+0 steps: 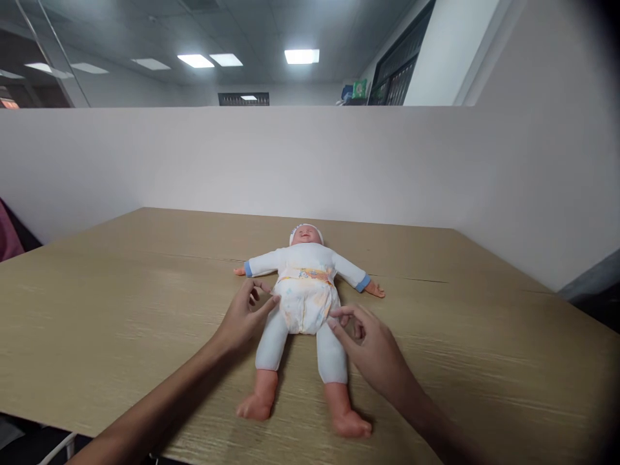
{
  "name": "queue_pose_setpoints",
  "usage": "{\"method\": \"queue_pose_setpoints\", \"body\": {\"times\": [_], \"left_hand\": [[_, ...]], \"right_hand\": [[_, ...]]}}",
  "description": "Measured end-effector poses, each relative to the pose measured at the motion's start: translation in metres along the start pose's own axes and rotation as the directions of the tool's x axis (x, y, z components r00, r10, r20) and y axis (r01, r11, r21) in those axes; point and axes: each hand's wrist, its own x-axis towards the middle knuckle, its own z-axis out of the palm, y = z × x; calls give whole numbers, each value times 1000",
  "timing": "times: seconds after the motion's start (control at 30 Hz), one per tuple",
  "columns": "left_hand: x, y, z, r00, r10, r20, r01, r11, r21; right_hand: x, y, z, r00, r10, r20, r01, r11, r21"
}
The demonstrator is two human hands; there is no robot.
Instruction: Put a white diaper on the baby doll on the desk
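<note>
A baby doll (306, 255) lies on its back on the table, head away from me, arms spread and legs toward me. It wears a white suit with blue cuffs and a white cap. Round its hips is a white diaper (305, 307) with an orange patterned waistband, fastened over the suit. My left hand (247, 310) is at the diaper's left side, thumb and index finger slightly apart by its edge. At the right leg opening, my right hand (371, 342) has thumb and index finger close together on the diaper's edge.
The doll lies on a wide wooden table (145, 310) with a seam across it. A white partition (290, 161) rises behind the table. A dark red cloth (8, 232) shows at the far left, and a dark object (598, 297) stands beyond the right edge.
</note>
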Motion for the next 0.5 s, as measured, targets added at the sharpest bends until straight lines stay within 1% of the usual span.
{"method": "queue_pose_setpoints", "body": {"times": [0.07,0.13,0.2,0.23,0.3,0.37,0.4,0.43,0.5], "left_hand": [[11,2,-5,1000,27,-15,-27,1000,-3],[26,8,-4,996,85,-39,-84,996,20],[43,19,1,982,182,-47,-179,982,59],[52,25,6,969,245,-26,-243,967,76],[67,40,19,922,380,73,-386,917,98],[80,52,33,864,459,205,-489,862,131],[84,57,40,844,467,265,-516,841,161],[88,59,46,833,455,315,-527,827,197],[91,61,57,834,400,380,-513,814,271]], "right_hand": [[13,4,-6,1000,27,-11,-27,1000,0],[35,8,-10,1000,23,1,-23,999,23],[61,11,-10,1000,-18,20,18,1000,10],[74,12,-9,999,-39,34,40,999,-14],[95,14,-6,994,-70,86,76,995,-66],[109,17,-2,983,-103,151,116,990,-78],[113,19,0,976,-124,180,138,988,-69],[115,21,2,968,-144,204,159,985,-59],[116,27,3,957,-170,235,184,982,-40]]}}
